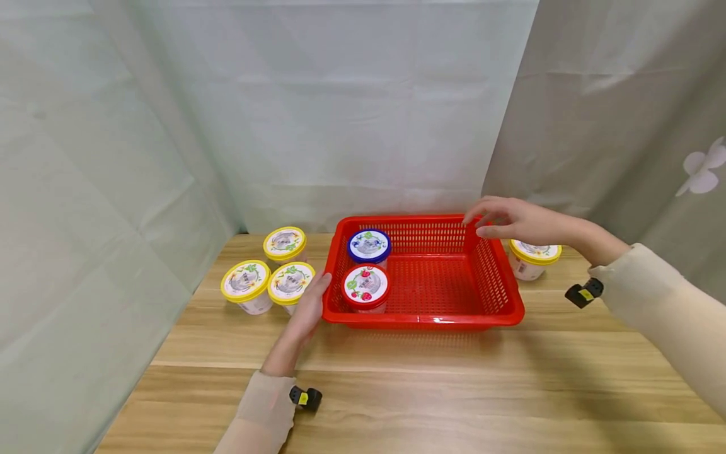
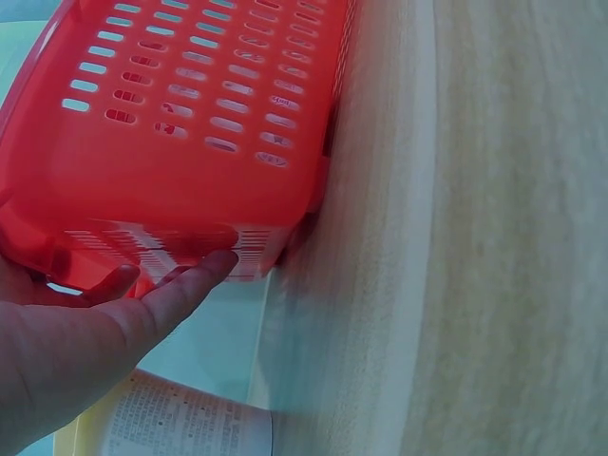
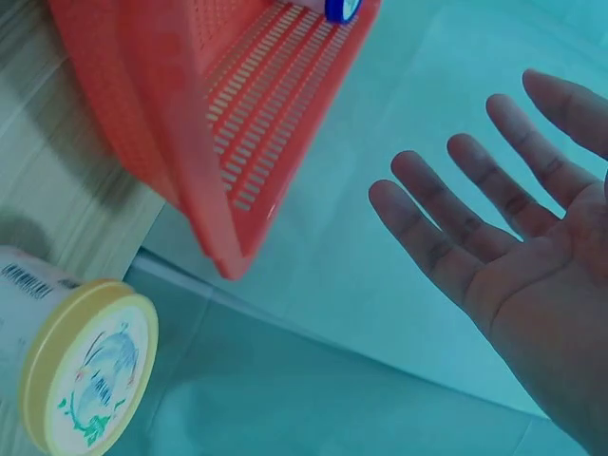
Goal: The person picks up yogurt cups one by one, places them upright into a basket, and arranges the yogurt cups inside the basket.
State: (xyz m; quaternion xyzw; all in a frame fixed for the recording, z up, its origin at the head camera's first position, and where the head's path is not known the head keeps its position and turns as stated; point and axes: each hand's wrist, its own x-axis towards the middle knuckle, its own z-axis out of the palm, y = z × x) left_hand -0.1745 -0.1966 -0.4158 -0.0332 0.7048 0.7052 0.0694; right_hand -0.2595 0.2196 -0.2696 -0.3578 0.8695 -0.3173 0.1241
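Observation:
A red plastic basket (image 1: 431, 320) sits on the table with a blue-lidded tub (image 1: 369, 246) and a red-lidded tub (image 1: 366, 285) in its left end. At the basket's left side, my left hand (image 1: 309, 309) grips the edge, thumb at the rim and fingers (image 2: 195, 285) against the outer wall. My right hand (image 1: 518, 219) hovers over the back right corner of the basket, holding nothing. Its fingers (image 3: 446, 214) are spread and loosely bent. Just beyond that wrist stands a yellow-lidded tub (image 1: 533, 253), partly covered by the hand in the head view.
Three yellow-lidded tubs, one of them nearest the left corner (image 1: 246, 280), stand left of the basket, one close by my left hand. Pale curtains (image 1: 340, 113) hang behind and to the left of the wooden table (image 1: 397, 391).

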